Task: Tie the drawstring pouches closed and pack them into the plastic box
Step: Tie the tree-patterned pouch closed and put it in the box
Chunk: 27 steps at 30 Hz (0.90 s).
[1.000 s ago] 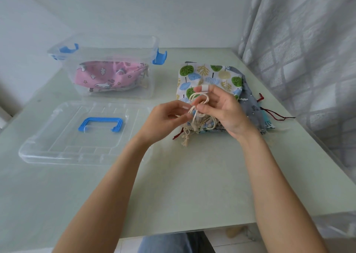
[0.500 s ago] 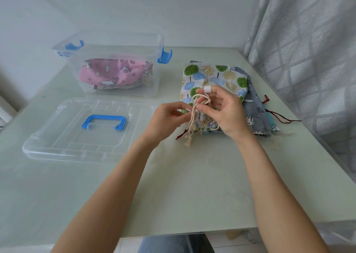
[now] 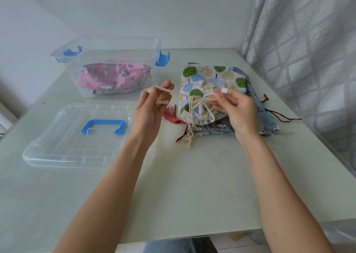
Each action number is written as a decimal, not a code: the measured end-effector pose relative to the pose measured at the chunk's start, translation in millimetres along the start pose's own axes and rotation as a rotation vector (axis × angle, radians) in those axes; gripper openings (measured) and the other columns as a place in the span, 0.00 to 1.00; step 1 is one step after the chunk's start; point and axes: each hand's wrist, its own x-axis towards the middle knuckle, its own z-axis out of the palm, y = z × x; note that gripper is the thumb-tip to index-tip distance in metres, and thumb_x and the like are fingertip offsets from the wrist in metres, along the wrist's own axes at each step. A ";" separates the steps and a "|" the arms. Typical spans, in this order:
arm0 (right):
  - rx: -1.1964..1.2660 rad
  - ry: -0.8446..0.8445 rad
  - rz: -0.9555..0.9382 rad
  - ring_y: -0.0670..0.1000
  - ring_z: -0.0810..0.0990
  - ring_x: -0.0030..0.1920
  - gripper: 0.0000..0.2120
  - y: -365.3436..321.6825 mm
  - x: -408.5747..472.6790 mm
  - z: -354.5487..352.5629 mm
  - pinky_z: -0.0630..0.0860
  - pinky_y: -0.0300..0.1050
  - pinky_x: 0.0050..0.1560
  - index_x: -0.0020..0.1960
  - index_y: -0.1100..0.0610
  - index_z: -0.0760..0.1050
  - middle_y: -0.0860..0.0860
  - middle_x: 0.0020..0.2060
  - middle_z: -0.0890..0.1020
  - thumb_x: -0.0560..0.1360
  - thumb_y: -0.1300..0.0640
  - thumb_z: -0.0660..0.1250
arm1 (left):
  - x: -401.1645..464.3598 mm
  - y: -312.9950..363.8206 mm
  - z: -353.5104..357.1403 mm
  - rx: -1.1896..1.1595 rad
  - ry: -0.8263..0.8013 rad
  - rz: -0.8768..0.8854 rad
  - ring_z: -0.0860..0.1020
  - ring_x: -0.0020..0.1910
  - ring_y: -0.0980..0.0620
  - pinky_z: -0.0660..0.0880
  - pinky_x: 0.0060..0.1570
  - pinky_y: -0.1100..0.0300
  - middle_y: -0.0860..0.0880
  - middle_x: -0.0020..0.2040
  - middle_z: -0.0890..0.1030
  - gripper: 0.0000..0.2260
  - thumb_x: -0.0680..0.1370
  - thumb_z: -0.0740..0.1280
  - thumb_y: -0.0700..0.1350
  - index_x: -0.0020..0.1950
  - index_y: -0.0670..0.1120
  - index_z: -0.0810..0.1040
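Since half a second ago, when both hands were bunched together right over the mouth of the tree-print pouch (image 3: 212,79), the left hand (image 3: 152,106) has swung out toward the box side, dragging one cream cord (image 3: 174,93) with it so the cord now runs taut between the two hands. That reads like the knot being cinched down, so this pouch is probably almost tied and about ready to be packed.

Grip-wise, the left hand has its thumb and fingertips (image 3: 167,84) pressed together on the cord end, other fingers loosely curled. The right hand (image 3: 236,108) stays just over the pouch's gathered mouth, pinching the other loop of cord between thumb and forefinger, with the rest of the fingers half spread. Hard to tell from this angle whether the knot itself is fully snug, it's a bit of a tangle there.

The pouch sits on top of a small pile of other pouches (image 3: 269,114), on the table (image 3: 192,185) to the right of the plastic box (image 3: 107,46). A pink pouch (image 3: 111,78) is already inside the box, and the lid (image 3: 77,137) lies flat just in front of the box.
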 end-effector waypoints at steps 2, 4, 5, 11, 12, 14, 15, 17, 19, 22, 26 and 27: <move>0.041 0.053 0.025 0.49 0.84 0.38 0.05 -3.8 -2.1 -4.3 0.79 0.37 0.38 0.50 0.60 0.78 0.50 0.36 0.85 0.75 0.60 0.67 | 1.1 2.6 -1.7 -0.185 -0.015 -0.020 0.82 0.45 0.52 0.75 0.58 0.55 0.49 0.39 0.83 0.11 0.83 0.51 0.41 0.42 0.44 0.67; 0.040 0.101 0.035 0.48 0.83 0.34 0.07 -7.1 -6.2 -10.5 0.79 0.36 0.35 0.50 0.61 0.78 0.50 0.33 0.84 0.74 0.59 0.68 | -2.4 3.1 -1.2 -0.191 -0.017 -0.063 0.75 0.29 0.56 0.78 0.47 0.57 0.53 0.28 0.73 0.11 0.82 0.52 0.40 0.41 0.45 0.66; 0.004 0.123 0.024 0.47 0.82 0.32 0.07 -6.7 -8.9 -14.8 0.78 0.36 0.33 0.50 0.61 0.78 0.49 0.31 0.84 0.74 0.58 0.68 | -4.4 2.6 -1.2 -0.086 0.008 -0.094 0.68 0.25 0.57 0.76 0.40 0.61 0.54 0.26 0.67 0.10 0.82 0.53 0.40 0.40 0.45 0.66; -0.349 0.203 -0.099 0.43 0.78 0.27 0.05 -3.0 -29.7 -56.9 0.77 0.36 0.33 0.42 0.53 0.77 0.46 0.27 0.81 0.75 0.61 0.68 | -12.1 9.4 -8.1 0.741 0.067 -0.108 0.62 0.22 0.59 0.63 0.27 0.65 0.57 0.24 0.65 0.07 0.78 0.60 0.40 0.40 0.46 0.71; -0.390 0.220 -0.106 0.42 0.78 0.27 0.04 -3.2 -33.4 -63.0 0.78 0.37 0.34 0.43 0.55 0.77 0.47 0.28 0.81 0.75 0.61 0.67 | -13.9 10.8 -9.6 0.827 0.069 -0.078 0.63 0.22 0.58 0.64 0.28 0.63 0.55 0.25 0.66 0.06 0.78 0.60 0.40 0.41 0.46 0.71; -0.466 0.226 -0.109 0.41 0.79 0.27 0.01 -0.3 -38.9 -69.0 0.79 0.40 0.36 0.44 0.58 0.77 0.53 0.31 0.81 0.75 0.62 0.67 | -17.9 9.5 -10.7 1.026 0.039 0.000 0.65 0.25 0.55 0.66 0.30 0.59 0.52 0.27 0.69 0.04 0.79 0.60 0.42 0.45 0.44 0.72; -0.505 0.221 -0.105 0.42 0.79 0.28 0.01 2.2 -40.9 -70.0 0.80 0.42 0.38 0.44 0.59 0.77 0.55 0.32 0.81 0.75 0.62 0.68 | -20.3 6.6 -9.6 1.132 0.002 0.038 0.65 0.26 0.53 0.65 0.31 0.59 0.52 0.28 0.70 0.04 0.80 0.59 0.43 0.47 0.44 0.72; -0.648 0.178 -0.082 0.47 0.80 0.30 0.03 6.1 -43.4 -69.9 0.79 0.48 0.40 0.43 0.58 0.79 0.54 0.32 0.81 0.74 0.60 0.68 | -26.2 -0.2 -6.8 1.293 -0.103 0.072 0.67 0.28 0.54 0.64 0.30 0.60 0.52 0.31 0.73 0.06 0.80 0.59 0.46 0.51 0.45 0.72; -0.971 0.115 -0.049 0.52 0.78 0.36 0.07 4.7 -45.4 -68.3 0.73 0.45 0.40 0.44 0.57 0.81 0.52 0.33 0.78 0.73 0.54 0.69 | -30.3 -5.7 -6.4 1.396 -0.212 0.080 0.73 0.35 0.53 0.67 0.35 0.59 0.51 0.40 0.78 0.10 0.79 0.61 0.53 0.54 0.48 0.73; -1.192 0.038 -0.085 0.57 0.73 0.49 0.11 -4.7 -53.1 -53.7 0.67 0.45 0.51 0.47 0.53 0.84 0.56 0.42 0.76 0.71 0.47 0.71 | -32.0 -11.7 -7.9 1.535 -0.318 0.145 0.76 0.45 0.54 0.72 0.44 0.57 0.54 0.49 0.76 0.14 0.73 0.64 0.61 0.53 0.55 0.74; -1.224 -0.110 -0.150 0.55 0.67 0.53 0.16 4.2 -61.6 -32.1 0.62 0.42 0.54 0.53 0.50 0.81 0.53 0.49 0.74 0.70 0.43 0.70 | -31.1 -15.4 -10.7 1.740 -0.289 0.283 0.76 0.45 0.53 0.68 0.37 0.59 0.56 0.48 0.77 0.12 0.72 0.67 0.62 0.45 0.56 0.78; -1.257 -0.145 -0.153 0.55 0.67 0.53 0.17 10.1 -62.8 -27.5 0.62 0.42 0.55 0.54 0.50 0.81 0.52 0.49 0.74 0.71 0.42 0.69 | -30.4 -16.6 -12.1 1.751 -0.286 0.313 0.76 0.46 0.52 0.67 0.37 0.59 0.55 0.47 0.79 0.11 0.72 0.67 0.61 0.45 0.56 0.78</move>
